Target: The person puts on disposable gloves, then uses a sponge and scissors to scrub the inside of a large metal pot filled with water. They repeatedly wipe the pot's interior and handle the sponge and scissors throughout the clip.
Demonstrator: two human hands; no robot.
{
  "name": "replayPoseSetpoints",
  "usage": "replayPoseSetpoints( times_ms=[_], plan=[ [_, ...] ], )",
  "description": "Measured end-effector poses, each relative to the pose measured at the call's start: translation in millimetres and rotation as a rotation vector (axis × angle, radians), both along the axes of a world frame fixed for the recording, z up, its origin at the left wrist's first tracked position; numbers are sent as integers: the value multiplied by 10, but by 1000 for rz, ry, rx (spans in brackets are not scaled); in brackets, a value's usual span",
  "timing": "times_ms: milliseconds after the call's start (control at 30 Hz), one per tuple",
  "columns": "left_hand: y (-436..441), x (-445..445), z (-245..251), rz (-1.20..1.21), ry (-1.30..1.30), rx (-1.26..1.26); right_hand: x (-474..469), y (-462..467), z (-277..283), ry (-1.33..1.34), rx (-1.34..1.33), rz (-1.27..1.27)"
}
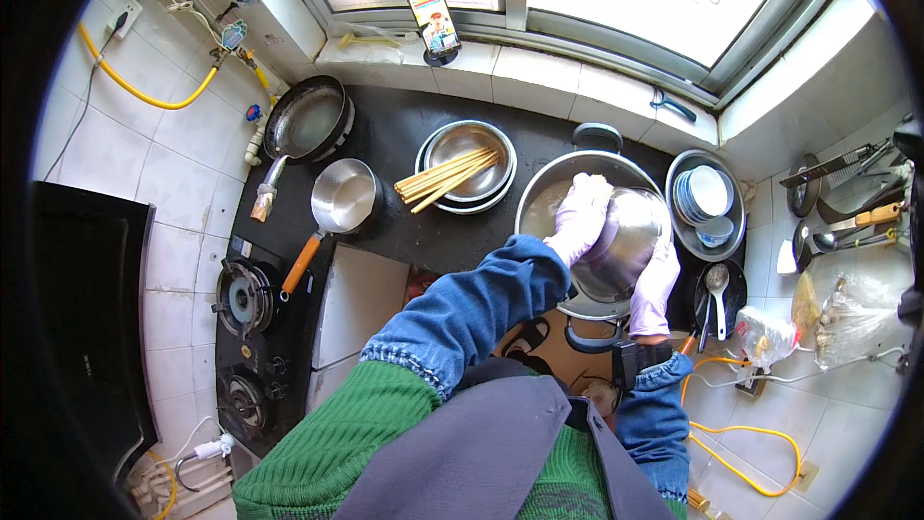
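Observation:
A stainless steel bowl [632, 242] is tilted over a large two-handled metal pot [530, 191] that has cloudy water in it. My right hand [655, 282], in a pale lilac glove, grips the bowl's right side. The fingers beneath the bowl are hidden. Against its upper left side lies my left hand [580, 220], gloved the same way. At the left fingertips shows a bit of a pale yellowish cloth or sponge [598, 184], mostly covered by the fingers.
Left of the pot, bamboo chopsticks [447, 175] lie across nested metal bowls [469, 208]. Further left are a saucepan [345, 195], a frying pan [307, 119] and a gas hob [245, 296]. A basin [733, 235] of small bowls [704, 191] stands right. A phone [434, 22] and peeler [675, 107] sit on the sill.

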State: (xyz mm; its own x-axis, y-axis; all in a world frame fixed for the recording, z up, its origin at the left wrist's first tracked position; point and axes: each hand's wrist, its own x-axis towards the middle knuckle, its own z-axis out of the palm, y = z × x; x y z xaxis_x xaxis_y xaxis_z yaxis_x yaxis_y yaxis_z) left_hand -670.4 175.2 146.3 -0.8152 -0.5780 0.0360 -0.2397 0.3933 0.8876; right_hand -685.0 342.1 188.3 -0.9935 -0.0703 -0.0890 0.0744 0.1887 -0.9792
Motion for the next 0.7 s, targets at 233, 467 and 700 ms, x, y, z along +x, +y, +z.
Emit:
replayPoseSetpoints(
  times_ms=[233, 467, 700],
  plan=[
    [344, 572, 692, -72, 292, -190, 21, -71, 51, 156, 61, 172],
    [-7, 438, 1027, -150, 289, -313, 298, -283, 187, 308, 107, 315],
    [-568, 63, 744, -276, -267, -30, 372, -199, 160, 388, 200, 241]
  ],
)
